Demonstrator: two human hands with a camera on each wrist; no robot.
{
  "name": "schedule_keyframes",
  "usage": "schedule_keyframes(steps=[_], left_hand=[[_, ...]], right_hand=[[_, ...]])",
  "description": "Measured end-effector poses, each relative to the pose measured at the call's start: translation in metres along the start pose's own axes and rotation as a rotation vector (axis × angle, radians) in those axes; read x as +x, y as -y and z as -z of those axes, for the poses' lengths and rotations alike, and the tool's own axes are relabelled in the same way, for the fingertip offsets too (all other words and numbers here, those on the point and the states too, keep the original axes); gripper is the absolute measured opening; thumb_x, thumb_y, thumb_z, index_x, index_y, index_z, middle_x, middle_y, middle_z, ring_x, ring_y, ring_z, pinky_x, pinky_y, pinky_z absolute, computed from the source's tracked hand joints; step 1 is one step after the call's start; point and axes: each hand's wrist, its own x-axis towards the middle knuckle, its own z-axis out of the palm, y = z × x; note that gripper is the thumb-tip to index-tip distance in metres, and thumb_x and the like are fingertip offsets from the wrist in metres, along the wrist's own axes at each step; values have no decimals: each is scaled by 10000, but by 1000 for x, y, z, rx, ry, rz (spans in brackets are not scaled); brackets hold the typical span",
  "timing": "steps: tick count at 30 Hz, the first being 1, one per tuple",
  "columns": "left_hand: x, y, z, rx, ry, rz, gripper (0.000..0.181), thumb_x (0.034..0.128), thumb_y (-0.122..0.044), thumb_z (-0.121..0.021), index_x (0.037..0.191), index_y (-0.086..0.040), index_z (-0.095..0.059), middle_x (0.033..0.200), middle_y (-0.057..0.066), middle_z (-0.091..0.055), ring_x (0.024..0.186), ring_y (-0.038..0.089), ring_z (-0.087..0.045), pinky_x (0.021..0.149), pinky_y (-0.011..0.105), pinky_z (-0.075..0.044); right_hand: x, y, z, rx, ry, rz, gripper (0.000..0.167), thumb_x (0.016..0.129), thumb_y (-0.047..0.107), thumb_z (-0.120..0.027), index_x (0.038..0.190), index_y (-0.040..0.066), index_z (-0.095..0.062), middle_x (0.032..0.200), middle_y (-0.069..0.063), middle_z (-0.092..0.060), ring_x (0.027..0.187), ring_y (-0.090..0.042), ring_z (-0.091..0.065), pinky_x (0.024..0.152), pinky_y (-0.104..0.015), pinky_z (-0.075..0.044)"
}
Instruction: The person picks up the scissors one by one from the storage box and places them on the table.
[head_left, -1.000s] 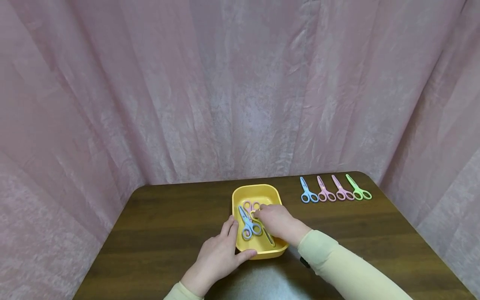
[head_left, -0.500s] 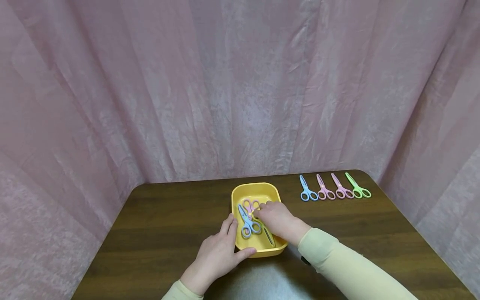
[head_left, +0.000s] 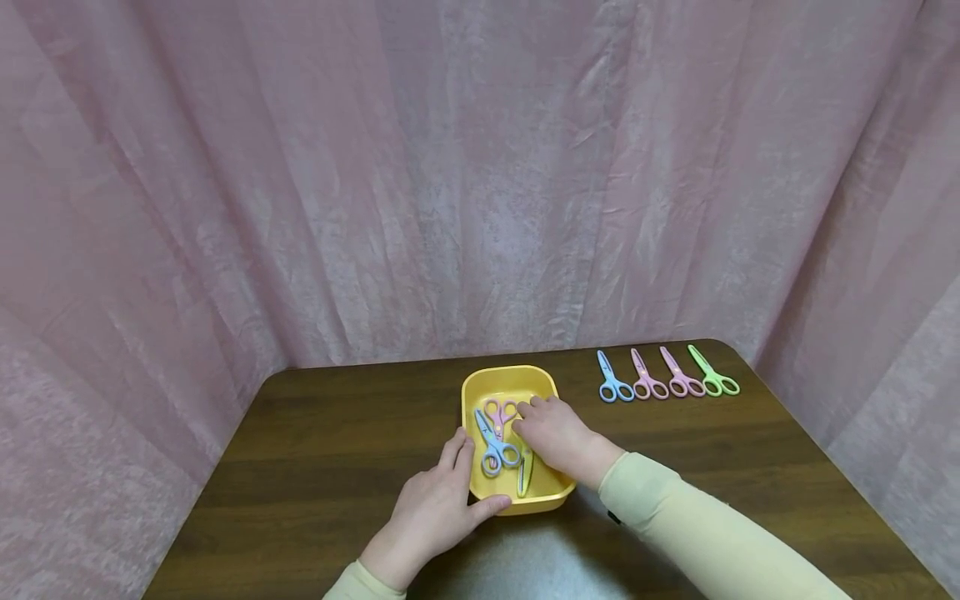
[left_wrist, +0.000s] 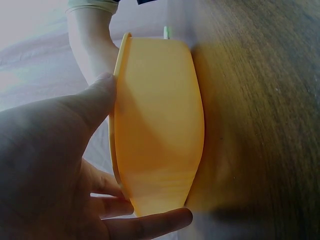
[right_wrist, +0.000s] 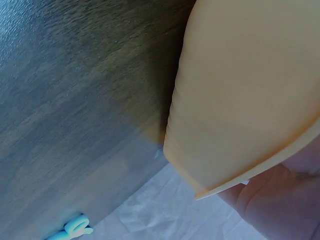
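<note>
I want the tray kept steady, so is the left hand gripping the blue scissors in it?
No, the left hand rests on the near-left corner of the yellow tray.

Before you, a yellow, round-cornered bin (head_left: 536, 506) sits upright on the counter (head_left: 360, 425), and inside it yellow-green scissors (head_left: 525, 475) point their blades toward you, handles hidden from view.

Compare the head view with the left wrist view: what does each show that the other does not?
Only the head view shows inside the yellow tray: blue scissors, pink scissors and yellow-green scissors; also the whole row of four scissors.

Only the left wrist view shows the tray's outer wall face-on and the left hand from its palm side.

Both share the tray, the left hand, the right sleeve, the table and the pink curtain.
</note>
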Motion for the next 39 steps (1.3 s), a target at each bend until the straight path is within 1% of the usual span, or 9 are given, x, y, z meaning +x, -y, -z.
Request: schedule_keyframes(steps=[4,7,13,17,20,24,27,33,39], left_hand=[[0,0,-1,5,9,7,1017,961,-729,-728,1609,13,-480,1675,225,-449,580,254,-599,547,419,-512],[0,0,-2,7,15,12,1014,961,-729,-727,1610,8,-479,1674,219,-450,573,244,-587,548,412,-509],[1,1,-3,-1,19,11,1014,961,-715,-739,1611,17,-473,1674,218,-448,552,228,-557,533,401,-492],[1,0,-3,-3,21,12,1022,960,-718,-737,1615,18,-469,1680,215,-442,557,229,-560,536,403,-494],[1,0,-3,-4,13,12,1022,956,-718,-742,1612,19,-474,1677,213,-447,560,236,-569,538,411,-501],[1,0,-2,-4,5,8,1014,954,-709,-752,1608,17,-479,1670,214,-455,564,245,-584,538,420,-509],[1,0,-2,-7,15,10,1010,958,-701,-754,1611,17,-474,1674,217,-448,564,234,-577,536,411,-504],[1,0,-2,-17,27,11,1014,960,-693,-757,1615,24,-464,1680,229,-436,555,212,-555,524,386,-482],[1,0,-2,-14,18,8,1017,957,-696,-759,1616,21,-466,1676,229,-441,543,190,-536,511,371,-469]], right_hand=[[-1,-2,-3,5,-30,30,129,989,117,-763,1099,105,-829,1186,-87,-724,982,-254,-651,783,-404,-555],[-2,-3,-5,17,-32,44,176,953,111,-810,1127,89,-825,1228,-88,-714,1010,-251,-649,799,-406,-561],[-3,-5,-9,52,12,46,395,855,159,-899,1223,55,-802,1340,-101,-699,1123,-262,-657,896,-419,-571],[-4,-6,-9,107,30,44,462,824,137,-903,1251,18,-772,1319,-108,-698,1127,-270,-657,952,-424,-569],[-4,-6,-8,146,27,41,461,810,110,-898,1237,8,-757,1281,-104,-698,1074,-268,-656,952,-417,-570],[-4,-7,-6,174,11,34,410,824,87,-879,1209,17,-755,1241,-90,-698,1017,-263,-654,944,-416,-569],[-5,-8,-5,194,-12,32,397,823,74,-875,1197,20,-755,1215,-83,-692,995,-263,-656,938,-420,-571],[-10,-11,1,224,-85,26,445,780,45,-877,1203,-6,-751,1217,-108,-691,989,-283,-681,907,-432,-588],[-16,-17,6,225,-144,4,329,788,32,-847,1096,33,-732,1158,-85,-673,933,-283,-673,846,-439,-584]])
